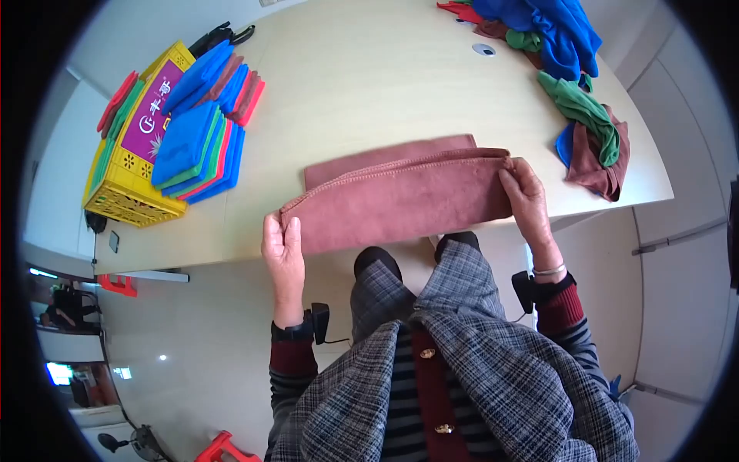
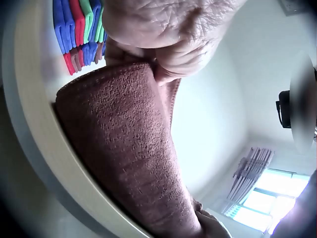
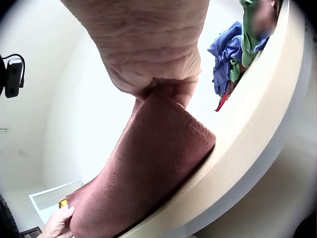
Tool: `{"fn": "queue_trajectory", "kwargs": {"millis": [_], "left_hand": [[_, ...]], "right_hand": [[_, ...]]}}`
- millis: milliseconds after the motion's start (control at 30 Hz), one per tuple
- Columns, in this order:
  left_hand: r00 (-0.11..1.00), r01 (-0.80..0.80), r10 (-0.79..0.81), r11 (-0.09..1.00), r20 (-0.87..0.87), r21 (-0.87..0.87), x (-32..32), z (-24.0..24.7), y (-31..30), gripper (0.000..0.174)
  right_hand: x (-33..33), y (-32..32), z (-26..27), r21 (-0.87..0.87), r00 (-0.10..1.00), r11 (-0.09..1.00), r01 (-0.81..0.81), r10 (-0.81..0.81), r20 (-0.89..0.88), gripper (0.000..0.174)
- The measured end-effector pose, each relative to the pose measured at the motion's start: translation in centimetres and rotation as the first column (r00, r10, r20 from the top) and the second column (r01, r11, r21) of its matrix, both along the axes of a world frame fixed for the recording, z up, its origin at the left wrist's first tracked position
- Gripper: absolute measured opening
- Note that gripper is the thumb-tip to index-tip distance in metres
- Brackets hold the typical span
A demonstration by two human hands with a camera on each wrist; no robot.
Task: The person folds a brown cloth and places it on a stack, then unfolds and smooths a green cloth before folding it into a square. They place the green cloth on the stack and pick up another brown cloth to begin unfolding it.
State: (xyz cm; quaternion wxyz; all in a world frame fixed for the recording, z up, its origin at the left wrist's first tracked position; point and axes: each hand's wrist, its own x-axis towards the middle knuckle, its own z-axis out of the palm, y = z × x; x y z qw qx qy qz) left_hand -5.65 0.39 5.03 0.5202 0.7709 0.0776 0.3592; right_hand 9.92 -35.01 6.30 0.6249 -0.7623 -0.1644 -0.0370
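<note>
A brown cloth (image 1: 408, 202), folded into a long strip, spans the table's front edge in the head view, with part of it lying flat behind the raised part. My left hand (image 1: 285, 250) pinches its left end between thumb and fingers. At the opposite end, my right hand (image 1: 528, 196) grips the upper corner. Seen from the left wrist, the left hand (image 2: 171, 34) holds the cloth (image 2: 129, 144) at its top edge. In the right wrist view the right hand (image 3: 153, 49) pinches the cloth (image 3: 143, 158), fingertips partly hidden.
Folded blue, green, red and brown cloths (image 1: 185, 146) lie stacked at the left, against a yellow box (image 1: 127, 181) with a purple panel. Crumpled cloths (image 1: 566, 38) lie at the back right, with a green cloth (image 1: 577, 112) nearer. A phone (image 1: 114, 242) is near the left edge.
</note>
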Motion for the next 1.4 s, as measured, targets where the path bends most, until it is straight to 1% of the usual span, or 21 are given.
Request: {"fn": "queue_trajectory", "kwargs": {"millis": [100, 133, 167, 233, 267, 367, 533, 633, 667, 767, 800, 900, 933, 1033, 1067, 1167, 1200, 1300, 1333, 1400], "left_hand": [[0.987, -0.045, 0.035, 0.997, -0.160, -0.061, 1.0, 0.6, 0.3, 0.015], [0.985, -0.050, 0.040, 0.997, -0.165, -0.058, 1.4, 0.2, 0.1, 0.015], [0.967, -0.105, 0.116, 0.993, -0.225, 0.060, 2.5, -0.4, 0.6, 0.017], [0.906, -0.186, 0.280, 0.937, -0.317, 0.297, 4.2, -1.6, 1.2, 0.022], [0.903, -0.184, 0.279, 0.938, -0.327, 0.294, 4.4, -2.1, 1.3, 0.022], [0.881, -0.204, 0.322, 0.919, -0.347, 0.337, 5.0, -3.5, 1.2, 0.024], [0.859, -0.230, 0.338, 0.926, -0.384, 0.300, 5.1, -3.3, 1.2, 0.028], [0.789, -0.255, 0.459, 0.850, -0.410, 0.461, 5.4, -2.9, 0.8, 0.027], [0.788, -0.255, 0.458, 0.851, -0.410, 0.460, 5.3, -2.9, 0.6, 0.027], [0.722, -0.240, 0.540, 0.782, -0.432, 0.575, 5.7, -2.6, 0.3, 0.027], [0.724, -0.242, 0.540, 0.782, -0.430, 0.574, 5.7, -2.6, 0.4, 0.027], [0.717, -0.225, 0.527, 0.795, -0.457, 0.563, 5.3, -2.0, 0.5, 0.024], [0.723, -0.216, 0.517, 0.799, -0.458, 0.561, 4.9, -1.9, 0.4, 0.024], [0.826, -0.285, 0.394, 0.909, -0.403, 0.304, 3.1, -0.8, -0.6, 0.028], [0.834, -0.272, 0.380, 0.914, -0.400, 0.302, 2.7, -1.1, -1.1, 0.028], [0.869, -0.302, 0.366, 0.925, -0.333, 0.230, 1.3, -2.9, -1.8, 0.040], [0.871, -0.300, 0.365, 0.925, -0.329, 0.232, 0.9, -3.2, -2.2, 0.040], [0.849, -0.348, 0.470, 0.841, -0.240, 0.415, 1.5, -3.3, -3.2, 0.041], [0.853, -0.362, 0.476, 0.834, -0.212, 0.417, 1.8, -3.4, -2.9, 0.041], [0.820, -0.379, 0.550, 0.731, -0.160, 0.567, 2.1, -3.7, -2.2, 0.041]], "right_hand": [[1.4, 0.7, 0.0, -0.030, 0.994, 0.995, 0.091, -0.089, 0.055, 0.010], [1.9, 0.6, -0.6, -0.027, 0.995, 0.996, 0.086, -0.085, 0.049, 0.010], [2.6, 1.1, -1.1, -0.124, 0.991, 0.984, 0.124, -0.117, 0.058, 0.011], [3.9, 2.0, -1.9, -0.319, 0.981, 0.928, 0.192, -0.174, 0.084, 0.013], [4.0, 2.4, -2.2, -0.325, 0.982, 0.927, 0.188, -0.173, 0.075, 0.013], [4.4, 3.0, -2.7, -0.431, 0.948, 0.853, 0.295, -0.204, 0.245, 0.014], [4.8, 3.4, -2.2, -0.495, 0.957, 0.820, 0.288, -0.232, 0.173, 0.014], [5.5, 3.5, -3.7, -0.535, 0.929, 0.768, 0.352, -0.217, 0.300, 0.014], [5.3, 3.5, -3.9, -0.536, 0.929, 0.767, 0.352, -0.217, 0.300, 0.014], [5.4, 3.6, -4.1, -0.660, 0.916, 0.642, 0.390, -0.198, 0.348, 0.017], [5.5, 3.5, -4.1, -0.659, 0.915, 0.642, 0.392, -0.198, 0.351, 0.017], [4.9, 3.5, -3.0, -0.624, 0.951, 0.719, 0.306, -0.207, 0.229, 0.021], [4.5, 3.3, -2.8, -0.626, 0.949, 0.713, 0.315, -0.217, 0.230, 0.021], [2.2, 2.3, -1.2, -0.472, 0.953, 0.829, 0.300, -0.284, 0.106, 0.025], [1.5, 2.0, -1.3, -0.472, 0.948, 0.824, 0.314, -0.299, 0.110, 0.025], [-0.2, 1.8, -2.0, -0.457, 0.938, 0.819, 0.347, -0.309, 0.158, 0.026], [-0.7, 2.0, -2.7, -0.453, 0.937, 0.820, 0.350, -0.312, 0.159, 0.026], [-0.4, 2.9, -4.3, -0.489, 0.830, 0.685, 0.540, -0.341, 0.441, 0.022], [0.0, 3.1, -4.5, -0.466, 0.820, 0.693, 0.550, -0.343, 0.458, 0.022], [0.3, 2.9, -4.5, -0.475, 0.808, 0.678, 0.560, -0.320, 0.495, 0.020]]}}
